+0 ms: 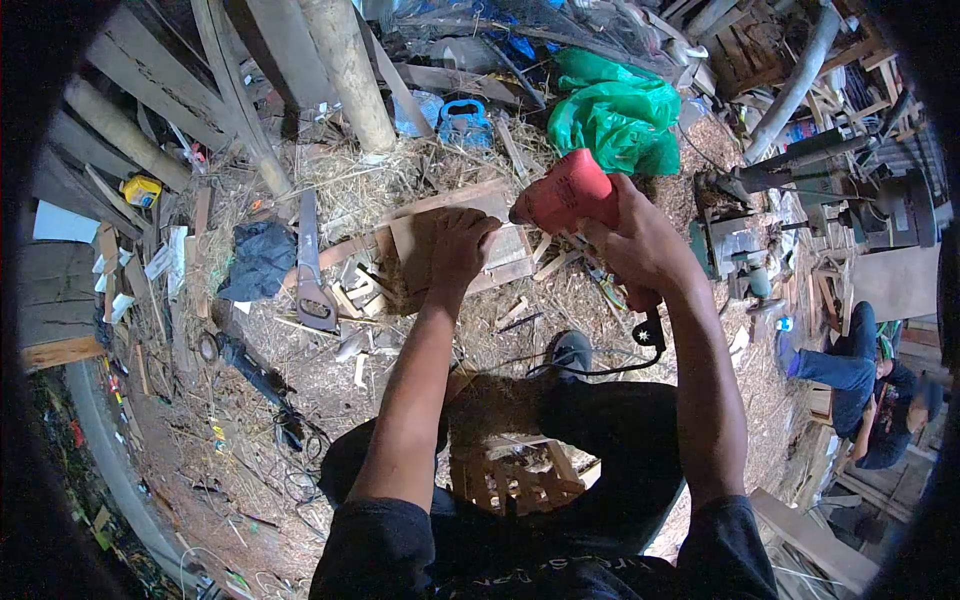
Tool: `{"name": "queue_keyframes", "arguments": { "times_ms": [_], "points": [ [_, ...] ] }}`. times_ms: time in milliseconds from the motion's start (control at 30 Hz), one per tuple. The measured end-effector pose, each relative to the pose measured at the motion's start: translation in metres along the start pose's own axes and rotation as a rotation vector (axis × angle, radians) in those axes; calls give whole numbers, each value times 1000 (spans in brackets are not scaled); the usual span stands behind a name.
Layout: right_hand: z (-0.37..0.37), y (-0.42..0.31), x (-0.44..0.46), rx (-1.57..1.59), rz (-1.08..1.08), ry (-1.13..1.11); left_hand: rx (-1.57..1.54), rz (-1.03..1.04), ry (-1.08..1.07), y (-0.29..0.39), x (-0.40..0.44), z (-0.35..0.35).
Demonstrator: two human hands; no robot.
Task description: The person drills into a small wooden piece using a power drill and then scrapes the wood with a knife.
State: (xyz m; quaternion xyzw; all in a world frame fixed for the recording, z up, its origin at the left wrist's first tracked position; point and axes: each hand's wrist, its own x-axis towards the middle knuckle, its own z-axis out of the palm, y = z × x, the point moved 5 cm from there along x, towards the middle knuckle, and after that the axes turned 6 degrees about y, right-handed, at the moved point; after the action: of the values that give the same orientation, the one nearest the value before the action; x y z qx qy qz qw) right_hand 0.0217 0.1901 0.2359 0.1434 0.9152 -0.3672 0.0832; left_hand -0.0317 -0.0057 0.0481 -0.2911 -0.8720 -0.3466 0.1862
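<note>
My right hand (640, 235) is wrapped around the handle of a red corded power drill (572, 195), its nose turned left towards my other hand. A black cord (620, 370) hangs from the bottom of the handle. My left hand (463, 245) lies on a wooden board (415, 255), with the fingers curled closed at its upper part; the fingertips are partly hidden. Beyond that board runs a long wooden strip (450, 198) on the straw-covered ground. Left of the board, a handsaw (311, 265) lies with its handle towards me.
A black angle grinder (250, 370) lies to the left with its cord. Ahead are a green plastic bag (615, 110) and a blue plastic container (465, 125). Black plastic (260, 260) lies beside the saw. Another person (885, 410) sits at far right, below machinery (800, 200). Wood scraps litter the floor.
</note>
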Motion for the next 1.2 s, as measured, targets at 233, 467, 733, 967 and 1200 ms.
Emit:
{"name": "queue_keyframes", "arguments": {
  "times_ms": [233, 467, 733, 967, 1200],
  "points": [
    [1, -4, 0, -12, 11, 31, 30, 4, -23, 6, 6, -9],
    [3, -8, 3, -106, -85, 63, 53, -8, -77, 11, 9, -15],
    [3, -10, 1, -90, -33, 78, -18, -34, -43, -5, 0, 6],
    [8, 4, 10, -86, -71, 77, 25, 1, 2, 5, 4, -6],
    [7, -1, 8, -98, -5, 39, -36, -43, -52, 0, 3, 0]
  ]
}}
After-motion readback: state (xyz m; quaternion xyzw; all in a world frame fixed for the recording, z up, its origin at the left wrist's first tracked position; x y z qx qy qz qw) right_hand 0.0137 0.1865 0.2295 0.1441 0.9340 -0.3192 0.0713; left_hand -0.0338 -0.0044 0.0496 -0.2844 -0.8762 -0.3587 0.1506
